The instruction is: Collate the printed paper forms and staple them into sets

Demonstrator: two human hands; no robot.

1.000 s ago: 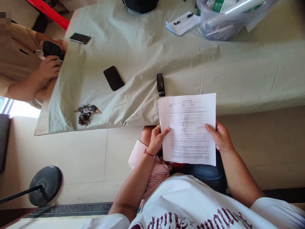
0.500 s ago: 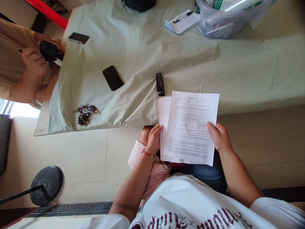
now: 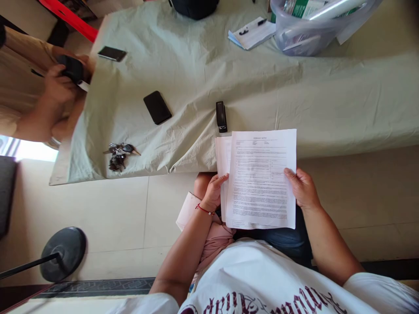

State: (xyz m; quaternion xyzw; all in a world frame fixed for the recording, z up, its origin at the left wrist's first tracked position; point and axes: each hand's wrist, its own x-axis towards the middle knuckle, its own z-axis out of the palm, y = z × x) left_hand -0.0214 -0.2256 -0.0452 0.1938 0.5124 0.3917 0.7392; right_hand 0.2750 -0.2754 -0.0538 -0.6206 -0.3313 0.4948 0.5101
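Over my lap I hold a small stack of printed paper sheets (image 3: 260,179). My left hand (image 3: 213,192) grips the stack's left edge, where the lower sheets stick out a little. My right hand (image 3: 303,188) holds the top sheet by its right edge. A black stapler (image 3: 221,116) lies on the cloth-covered table (image 3: 229,83) just beyond the papers' top left corner.
On the cloth lie a black phone (image 3: 157,107), a second phone (image 3: 111,53), a bunch of keys (image 3: 118,155), a notepad with pens (image 3: 252,32) and a clear plastic tub (image 3: 314,24). At the left another person's hands (image 3: 60,87) hold a dark object. A round black stand base (image 3: 62,254) sits on the floor.
The top sheet slid to the right off the stack, tilted, and has now straightened, still offset from the sheets below. The other person's hands have shifted at the left.
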